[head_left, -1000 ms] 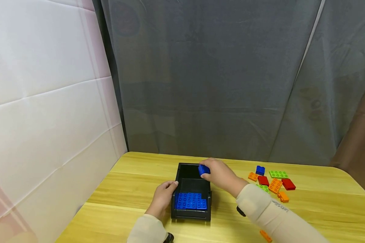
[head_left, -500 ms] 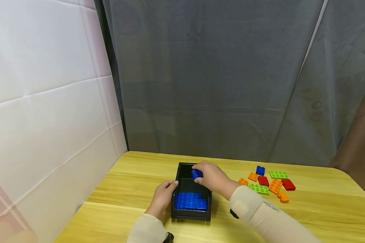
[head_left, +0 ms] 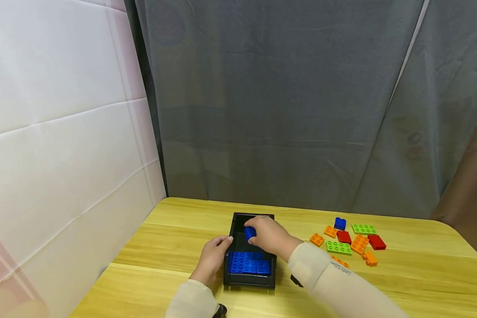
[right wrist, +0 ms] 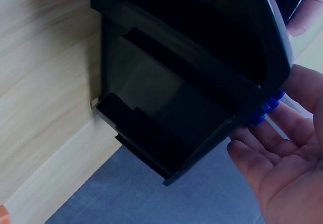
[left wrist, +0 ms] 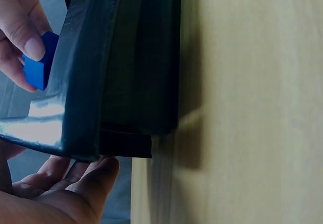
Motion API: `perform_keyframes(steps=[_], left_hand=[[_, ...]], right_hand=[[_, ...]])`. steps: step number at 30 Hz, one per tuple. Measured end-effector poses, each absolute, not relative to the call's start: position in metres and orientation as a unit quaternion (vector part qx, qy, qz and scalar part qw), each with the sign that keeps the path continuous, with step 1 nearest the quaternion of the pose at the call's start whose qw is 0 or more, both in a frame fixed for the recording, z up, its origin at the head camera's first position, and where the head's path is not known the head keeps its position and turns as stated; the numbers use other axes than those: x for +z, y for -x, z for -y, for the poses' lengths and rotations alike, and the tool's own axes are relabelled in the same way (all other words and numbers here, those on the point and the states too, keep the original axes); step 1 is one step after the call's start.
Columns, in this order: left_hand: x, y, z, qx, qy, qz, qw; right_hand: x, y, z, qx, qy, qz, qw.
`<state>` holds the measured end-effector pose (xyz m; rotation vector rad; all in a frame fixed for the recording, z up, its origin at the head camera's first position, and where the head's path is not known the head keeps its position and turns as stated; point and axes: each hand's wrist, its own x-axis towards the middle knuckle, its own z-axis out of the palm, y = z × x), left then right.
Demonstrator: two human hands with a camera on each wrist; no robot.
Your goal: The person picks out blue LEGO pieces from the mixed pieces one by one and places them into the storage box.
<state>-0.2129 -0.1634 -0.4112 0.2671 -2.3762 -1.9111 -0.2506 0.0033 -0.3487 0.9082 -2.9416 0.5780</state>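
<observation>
A black plastic bin (head_left: 249,281) stands on the table, with several blue building bricks (head_left: 244,263) packed studs up at its near end. My left hand (head_left: 213,257) holds the bin's left wall, thumb at the rim and fingers along the outside. Over the far half of the bin, my right hand (head_left: 271,236) pinches a blue building brick (head_left: 250,232) between thumb and fingers. The left wrist view shows this brick (left wrist: 42,65) just past the bin's rim. In the right wrist view the bin's side hides most of it, leaving some studs visible.
To the right lie loose bricks: a blue brick (head_left: 340,223), green ones such as a long green brick (head_left: 338,247), red ones including a red brick (head_left: 377,242), and several orange ones, among them an orange brick (head_left: 359,244). A grey curtain (head_left: 262,110) hangs behind the table (head_left: 175,234).
My right hand has moved left with the blue brick, from the bin's right rim to over its inside. My left hand has stayed on the bin.
</observation>
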Motion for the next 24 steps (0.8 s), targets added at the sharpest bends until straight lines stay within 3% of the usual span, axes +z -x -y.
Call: perform_keyframes(steps=[24], left_hand=[[-0.415, 0.214, 0.165, -0.627, -0.086, 0.773, 0.042]], right_hand=[[-0.366, 0.262, 0.014, 0.186, -0.259, 0.948, -0.017]])
